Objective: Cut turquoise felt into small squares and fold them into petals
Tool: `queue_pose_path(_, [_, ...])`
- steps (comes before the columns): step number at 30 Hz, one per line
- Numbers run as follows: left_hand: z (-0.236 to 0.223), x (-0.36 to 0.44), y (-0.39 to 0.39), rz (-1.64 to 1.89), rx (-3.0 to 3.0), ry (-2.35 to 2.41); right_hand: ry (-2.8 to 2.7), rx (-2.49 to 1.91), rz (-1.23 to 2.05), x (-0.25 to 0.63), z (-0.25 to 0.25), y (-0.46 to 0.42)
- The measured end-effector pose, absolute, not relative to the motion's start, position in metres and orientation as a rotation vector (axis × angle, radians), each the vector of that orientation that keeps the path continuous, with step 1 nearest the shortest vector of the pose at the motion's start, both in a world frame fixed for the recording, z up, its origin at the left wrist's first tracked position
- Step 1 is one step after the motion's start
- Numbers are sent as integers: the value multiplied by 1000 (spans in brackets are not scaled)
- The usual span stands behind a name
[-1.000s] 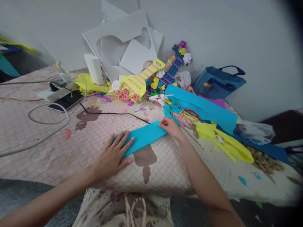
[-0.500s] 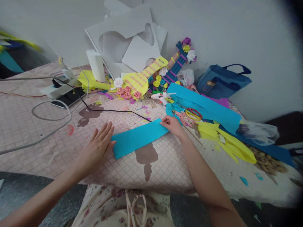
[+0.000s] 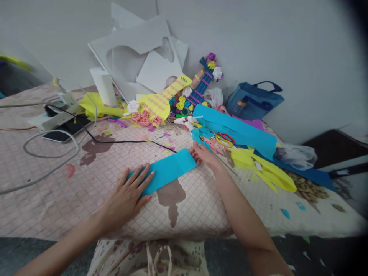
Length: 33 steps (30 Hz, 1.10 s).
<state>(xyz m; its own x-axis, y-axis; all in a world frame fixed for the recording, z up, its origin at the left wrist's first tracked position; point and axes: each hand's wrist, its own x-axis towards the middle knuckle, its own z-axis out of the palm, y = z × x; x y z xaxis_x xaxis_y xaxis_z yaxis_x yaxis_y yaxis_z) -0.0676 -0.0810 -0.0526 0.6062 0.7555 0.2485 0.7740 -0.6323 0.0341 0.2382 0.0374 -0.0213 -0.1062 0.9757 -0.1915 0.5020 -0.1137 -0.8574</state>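
Note:
A long strip of turquoise paper (image 3: 169, 170) lies slanted on the pink quilted cloth (image 3: 201, 203) in front of me. My left hand (image 3: 129, 195) lies flat on the strip's near left end, fingers spread. At the strip's far right end my right hand (image 3: 202, 154) rests with its fingers curled on the paper's edge. A black cable (image 3: 126, 142) runs just behind the strip.
Behind are a yellow paper guitar (image 3: 158, 104), a blue paper guitar (image 3: 201, 82), white cut boards (image 3: 138, 50), a glue gun (image 3: 184, 120), a larger turquoise sheet (image 3: 238, 128), yellow paper (image 3: 267, 170), a blue bag (image 3: 253, 100), a phone (image 3: 63, 132) and a power strip (image 3: 54, 119).
My left hand slid off the strip's left end, then came back flat onto it. The right hand stayed at the right end. The strip looks shorter now. The view shifted slightly.

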Motion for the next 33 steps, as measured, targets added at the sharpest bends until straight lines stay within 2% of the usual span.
queue_pose_path(5, [-47, -68, -79, -321, -2815, -1327, -1787, -1493, 1208, 242, -22, 37])
queue_pose_path(10, [-17, -59, -53, -357, -2929, -1528, -1867, -1360, 1119, 239, -19, 37])
queue_pose_path(15, [5, -18, 3, -765, -3090, -1513, -1935, -1238, 1047, 232, -9, 29])
queue_pose_path(21, [-6, 29, 52, -1266, -3333, -1634, -1939, -1258, 951, 230, -4, 25])
queue_pose_path(28, [-15, 29, 63, -1694, -3288, -1911, -1801, -1236, 1265, 234, -3, 27])
queue_pose_path(33, [-14, 27, 63, -1827, -3219, -2038, -1748, -1241, 1228, 234, -7, 29])
